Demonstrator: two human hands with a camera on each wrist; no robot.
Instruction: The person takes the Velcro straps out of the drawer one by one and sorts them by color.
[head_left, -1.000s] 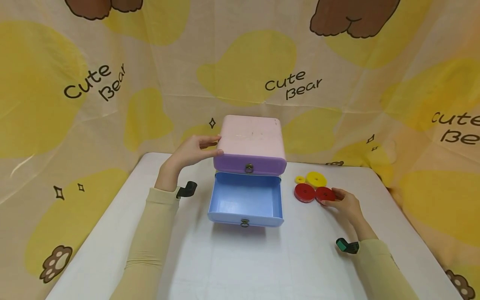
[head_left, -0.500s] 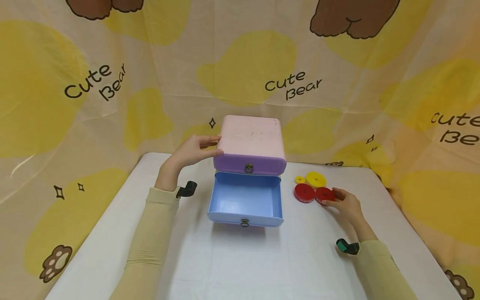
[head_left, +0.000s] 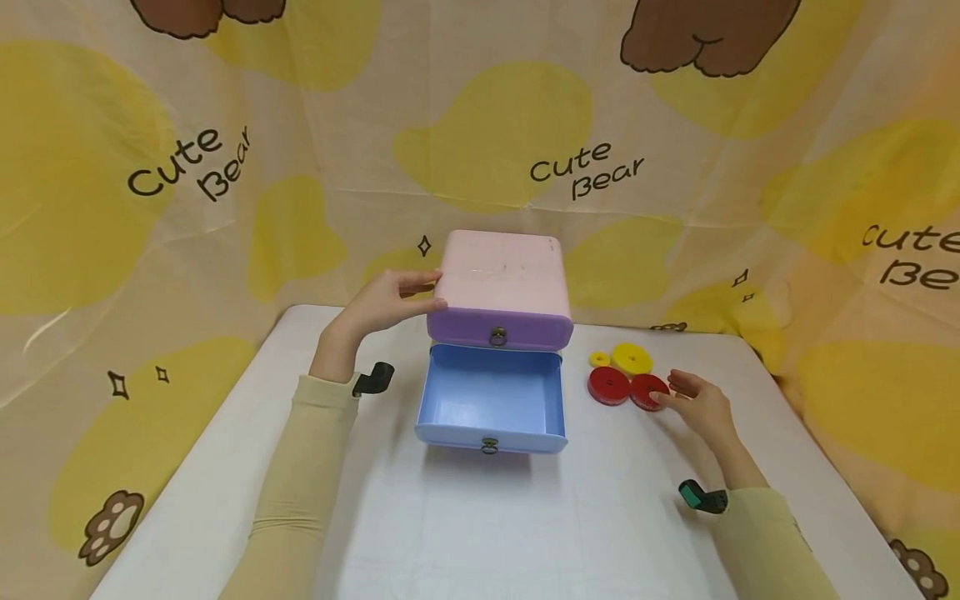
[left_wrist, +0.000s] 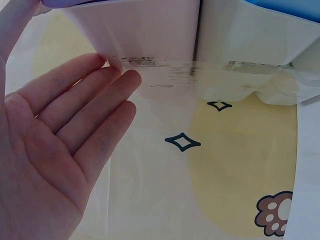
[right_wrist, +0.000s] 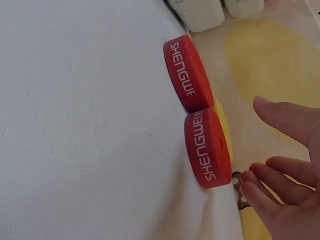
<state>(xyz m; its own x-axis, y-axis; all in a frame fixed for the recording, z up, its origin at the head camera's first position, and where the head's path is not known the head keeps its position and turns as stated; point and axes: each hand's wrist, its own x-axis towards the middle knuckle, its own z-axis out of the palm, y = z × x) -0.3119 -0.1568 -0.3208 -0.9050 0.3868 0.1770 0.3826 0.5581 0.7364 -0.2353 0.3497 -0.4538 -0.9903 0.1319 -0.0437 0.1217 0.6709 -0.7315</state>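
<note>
A small drawer cabinet stands mid-table, with a pink top point(head_left: 504, 271) and a purple upper drawer point(head_left: 497, 328) pushed in. Below, its light blue drawer point(head_left: 489, 392) is pulled out and bare inside. My left hand point(head_left: 386, 302) touches the cabinet's left side, fingers straight in the left wrist view point(left_wrist: 75, 130), thumb by the purple front corner. Two red discs, left point(head_left: 609, 386) and right point(head_left: 648, 392), lie side by side; white SHENGWEI lettering runs round their rims. My right hand point(head_left: 701, 408) hovers beside the right disc, apart from it in the right wrist view point(right_wrist: 285, 180).
Behind the red discs lie a large yellow disc point(head_left: 632, 359) and a small yellow ring point(head_left: 599, 359). A white cloth point(head_left: 480, 533) covers the table. Printed curtains point(head_left: 480, 150) hang close behind and at both sides.
My right hand has let go of the right red disc and drawn slightly back to the right, its fingers spreading. The left hand and the cabinet have not moved.
</note>
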